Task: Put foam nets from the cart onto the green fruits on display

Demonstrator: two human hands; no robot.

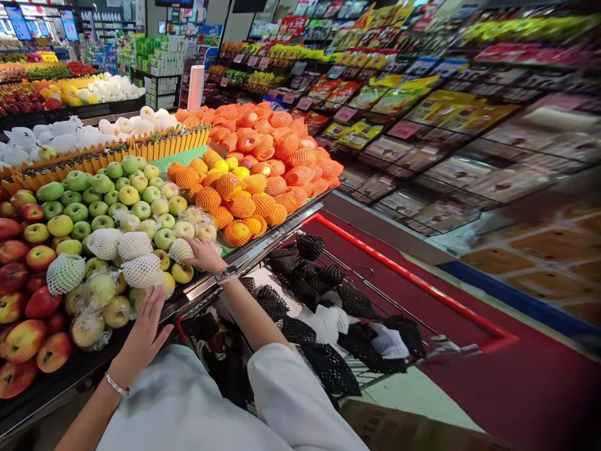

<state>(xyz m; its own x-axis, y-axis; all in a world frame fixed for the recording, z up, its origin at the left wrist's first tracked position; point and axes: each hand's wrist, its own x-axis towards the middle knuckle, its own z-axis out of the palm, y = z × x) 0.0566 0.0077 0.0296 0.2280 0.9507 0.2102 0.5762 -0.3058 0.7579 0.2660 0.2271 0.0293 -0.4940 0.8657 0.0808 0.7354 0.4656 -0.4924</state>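
Note:
My right hand (pixel 205 255) reaches over the display edge, fingers on an apple in a white foam net (pixel 181 250); how firmly they grip is hidden. My left hand (pixel 146 327) lies with fingers spread at the near edge of the apples, just below another foam-netted apple (pixel 142 271), and holds nothing. Around them are green apples (pixel 101 183), several more in white nets, some in clear plastic wrap (pixel 102 288), and red apples (pixel 24 339) at the left. Orange-netted fruit (pixel 241 206) lies beyond my right hand.
A cart with a red rail (pixel 413 279) stands at the right of the display, holding black foam nets (pixel 328 369) and white ones (pixel 330 322). A metal display edge (pixel 253 250) runs beneath my right wrist. Shelves of packaged goods (pixel 404 94) line the right; a plastic roll (pixel 196 88) stands behind.

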